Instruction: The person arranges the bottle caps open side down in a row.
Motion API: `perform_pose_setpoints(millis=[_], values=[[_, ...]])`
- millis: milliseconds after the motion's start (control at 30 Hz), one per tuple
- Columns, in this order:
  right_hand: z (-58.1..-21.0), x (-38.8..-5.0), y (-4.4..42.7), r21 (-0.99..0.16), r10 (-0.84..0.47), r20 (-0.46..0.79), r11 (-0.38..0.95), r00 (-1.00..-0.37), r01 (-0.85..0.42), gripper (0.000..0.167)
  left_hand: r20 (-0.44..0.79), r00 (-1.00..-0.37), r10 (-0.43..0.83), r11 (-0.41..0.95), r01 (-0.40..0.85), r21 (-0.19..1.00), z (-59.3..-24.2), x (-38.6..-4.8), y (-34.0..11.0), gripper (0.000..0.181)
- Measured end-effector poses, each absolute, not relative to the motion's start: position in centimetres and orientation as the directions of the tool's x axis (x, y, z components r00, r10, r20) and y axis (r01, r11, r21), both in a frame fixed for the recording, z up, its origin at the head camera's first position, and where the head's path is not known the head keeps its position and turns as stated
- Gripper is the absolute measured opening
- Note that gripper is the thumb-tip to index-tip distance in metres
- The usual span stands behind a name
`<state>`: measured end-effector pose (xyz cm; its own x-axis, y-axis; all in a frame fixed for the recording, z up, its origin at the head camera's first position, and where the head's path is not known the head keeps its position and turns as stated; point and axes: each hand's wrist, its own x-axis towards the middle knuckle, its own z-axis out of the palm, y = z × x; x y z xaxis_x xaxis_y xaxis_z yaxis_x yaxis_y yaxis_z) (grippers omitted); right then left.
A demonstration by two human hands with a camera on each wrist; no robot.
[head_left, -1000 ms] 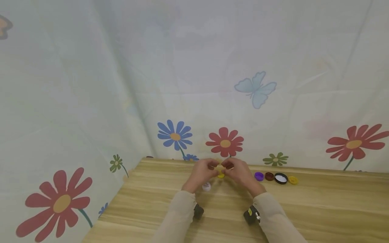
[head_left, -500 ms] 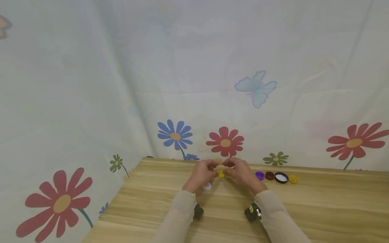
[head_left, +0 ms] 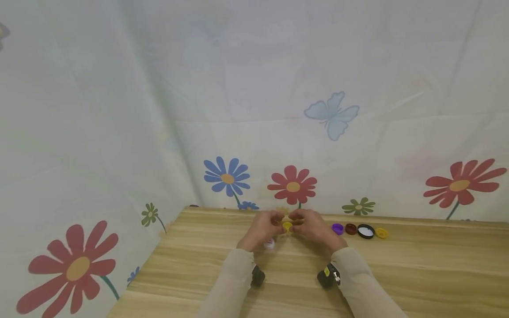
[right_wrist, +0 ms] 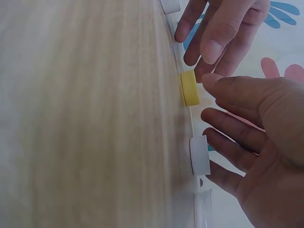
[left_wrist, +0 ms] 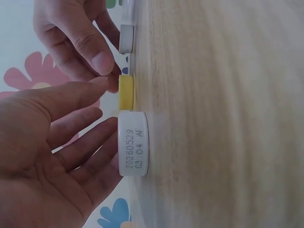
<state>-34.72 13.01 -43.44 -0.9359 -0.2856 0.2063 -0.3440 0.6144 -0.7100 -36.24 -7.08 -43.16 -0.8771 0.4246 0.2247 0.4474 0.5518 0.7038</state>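
Note:
A yellow bottle cap (head_left: 287,226) sits on the wooden table between my two hands. My left hand (head_left: 264,229) is at its left, fingers loosely bent; in the left wrist view its thumb tip is near the yellow cap (left_wrist: 126,92). From the other side my right hand (head_left: 312,225) faces it, thumb close to the cap and fingers spread behind. Whether either thumb touches the cap, I cannot tell. A white cap (left_wrist: 133,144) with printed digits stands beside my left fingers. Another white cap (right_wrist: 200,155) is beside my right fingers, hidden by that hand in the head view.
Right of my right hand, a row holds a purple cap (head_left: 337,229), a brown cap (head_left: 351,229), a black-rimmed lid (head_left: 366,231) and a yellow-orange cap (head_left: 381,233). Behind the table (head_left: 417,274) hangs a flower-patterned curtain (head_left: 254,88).
The fingertips of my two hands have parted slightly, and more of the yellow cap shows between them. The view has shifted a little; the other caps stay in place.

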Motion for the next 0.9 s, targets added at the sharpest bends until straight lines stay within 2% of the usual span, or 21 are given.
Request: perform_pose_setpoints(millis=[300, 900], values=[[-43.84, -34.97, 12.94, -0.683, -0.289, 0.194, 0.646, -0.938, -0.34, 0.027, 0.227, -0.865, 0.447, 0.565, 0.47, 0.678, -43.28, -36.11, -6.96, 0.031], [-44.35, -35.3, 12.56, -0.653, -0.297, 0.27, 0.642, -0.916, -0.401, 0.022, 0.196, -0.877, 0.438, 0.573, 0.441, 0.691, -43.43, -36.12, -6.63, 0.029]])
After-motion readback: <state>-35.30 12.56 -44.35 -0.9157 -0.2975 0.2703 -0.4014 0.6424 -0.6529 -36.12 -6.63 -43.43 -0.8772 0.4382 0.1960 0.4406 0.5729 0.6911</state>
